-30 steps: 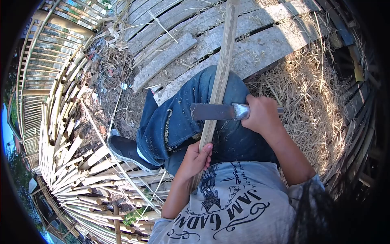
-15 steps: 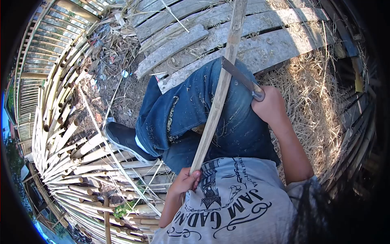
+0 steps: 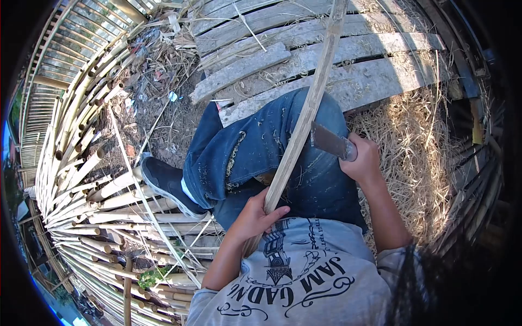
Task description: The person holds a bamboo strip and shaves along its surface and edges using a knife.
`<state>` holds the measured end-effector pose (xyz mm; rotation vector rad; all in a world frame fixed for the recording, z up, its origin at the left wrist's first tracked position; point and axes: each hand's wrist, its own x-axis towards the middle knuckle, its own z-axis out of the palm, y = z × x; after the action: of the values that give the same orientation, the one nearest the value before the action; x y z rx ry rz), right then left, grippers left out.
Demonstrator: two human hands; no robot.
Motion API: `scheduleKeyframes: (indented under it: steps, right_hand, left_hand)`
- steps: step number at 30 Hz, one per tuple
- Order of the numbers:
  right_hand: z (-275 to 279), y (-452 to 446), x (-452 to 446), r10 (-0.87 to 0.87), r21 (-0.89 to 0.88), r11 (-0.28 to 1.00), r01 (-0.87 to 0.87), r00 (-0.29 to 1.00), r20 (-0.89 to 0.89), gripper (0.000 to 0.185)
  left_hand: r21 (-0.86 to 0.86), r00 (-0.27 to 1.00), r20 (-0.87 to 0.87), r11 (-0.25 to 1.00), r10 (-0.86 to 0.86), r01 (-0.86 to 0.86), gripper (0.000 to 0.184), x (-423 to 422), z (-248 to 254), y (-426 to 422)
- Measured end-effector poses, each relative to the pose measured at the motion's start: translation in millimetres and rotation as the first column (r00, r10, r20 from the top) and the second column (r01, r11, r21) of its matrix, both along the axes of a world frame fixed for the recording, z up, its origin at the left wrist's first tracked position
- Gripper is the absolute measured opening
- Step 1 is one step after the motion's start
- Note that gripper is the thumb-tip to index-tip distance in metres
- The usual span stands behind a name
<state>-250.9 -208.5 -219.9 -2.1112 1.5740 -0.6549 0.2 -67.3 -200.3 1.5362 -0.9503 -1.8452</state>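
L hand point(image 3: 256, 219) low, thumb out, clamped on strip point(image 3: 304, 121); R hand point(image 3: 362, 158) fwd, fist round knife point(image 3: 329, 142)

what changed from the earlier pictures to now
The right hand has brought the blade from across the strip to about its right edge in the picture. The strip's far end leans further right. The left hand, lower half a second ago, has come back up. Neither has let go; the strip still passes over the jeans.
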Motion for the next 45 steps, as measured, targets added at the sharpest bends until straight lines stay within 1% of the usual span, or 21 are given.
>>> scheduleKeyframes:
  steps: [2,3,5,6,7,8,9,10,13,16,19,23,26,28,30,31,36,41,43,44,45]
  right_hand:
    - [1,-1,-2,0.032,0.027,0.999,-0.033,0.999,0.016,0.021]
    - [5,-1,-2,0.028,0.049,0.998,-0.029,1.0,0.005,0.019]
    - [12,-4,-1,0.031,0.055,0.998,-0.03,0.999,-0.028,0.018]
    - [14,-5,0,0.046,0.07,0.997,-0.042,0.997,-0.058,0.017]
    - [15,-7,1,0.053,0.097,0.994,-0.041,0.991,-0.123,0.016]
    - [18,-9,3,0.046,0.097,0.995,-0.034,0.991,-0.124,0.016]
    - [23,-10,7,0.023,0.117,0.993,0.002,0.976,-0.218,0.017]
    - [25,-10,10,0.006,0.137,0.99,0.039,0.951,-0.31,0.018]
    - [23,-10,12,-0.023,0.168,0.983,0.078,0.952,-0.305,0.016]
    - [23,-11,16,-0.055,0.183,0.976,0.116,0.949,-0.311,0.018]
    - [26,-12,18,-0.022,0.182,0.979,0.093,0.934,-0.356,0.019]
    - [26,-11,19,0.007,0.189,0.979,0.07,0.926,-0.376,0.019]
    - [22,-10,15,-0.018,0.136,0.989,0.066,0.944,-0.328,0.018]
    - [19,-10,10,0.029,0.148,0.989,0.003,0.976,-0.216,0.017]
    - [19,-12,6,0.059,0.165,0.986,-0.023,0.975,-0.216,0.017]
    - [19,-13,5,0.092,0.187,0.981,-0.052,0.973,-0.214,0.017]
    - [25,-19,5,0.066,0.172,0.985,-0.018,0.957,-0.281,0.016]
    - [17,-17,8,0.012,0.152,0.988,0.035,0.954,-0.301,0.016]
    - [20,-17,11,-0.1,0.221,0.963,0.154,0.966,-0.24,0.017]
    - [21,-16,11,-0.097,0.22,0.964,0.153,0.964,-0.246,0.017]
    - [21,-15,12,-0.061,0.205,0.97,0.128,0.951,-0.304,0.018]
  left_hand:
    - [-0.004,0.997,0.039,0.998,-0.061,0.061,0.04,-5,1,-15]
    - [-0.056,0.994,0.095,0.997,-0.045,0.05,0.037,-7,-3,-18]
    - [-0.327,0.967,0.256,0.943,0.018,0.069,0.035,-13,-16,-22]
    - [-0.332,0.967,0.255,0.94,0.009,0.079,0.035,-16,-19,-21]
    - [-0.32,0.919,0.393,0.942,0.031,0.104,0.037,-19,-15,-23]
    - [-0.302,0.852,0.522,0.945,0.053,0.127,0.039,-23,-11,-25]
    - [-0.298,0.838,0.54,0.949,0.078,0.104,0.039,-27,-9,-27]
    - [-0.291,0.838,0.542,0.951,0.07,0.109,0.039,-27,-12,-25]
    - [-0.278,0.813,0.578,0.954,0.076,0.108,0.033,-24,-17,-13]
    - [-0.203,0.79,0.612,0.973,0.035,0.114,0.031,-21,-15,8]
    - [-0.155,0.771,0.636,0.984,0.029,0.091,0.028,-19,-18,35]
    - [-0.197,0.775,0.628,0.978,0.073,0.068,0.025,-19,-16,44]
    - [-0.21,0.754,0.653,0.973,0.07,0.091,0.032,-17,-7,32]
    - [-0.212,0.747,0.663,0.97,0.05,0.123,0.037,-15,-4,26]
    - [-0.29,0.742,0.67,0.93,0.029,0.226,0.041,-12,-4,25]
    - [-0.292,0.742,0.67,0.929,0.027,0.23,0.041,-12,-3,22]
    - [-0.282,0.721,0.693,0.92,0.0,0.271,0.035,-8,2,13]
    - [-0.233,0.769,0.639,0.95,-0.012,0.209,0.035,-15,8,23]
    - [-0.231,0.784,0.62,0.956,0.0,0.183,0.035,-16,9,36]
    - [-0.213,0.777,0.629,0.963,0.004,0.167,0.035,-12,6,48]
    - [-0.19,0.768,0.641,0.97,0.006,0.151,0.035,-10,5,56]
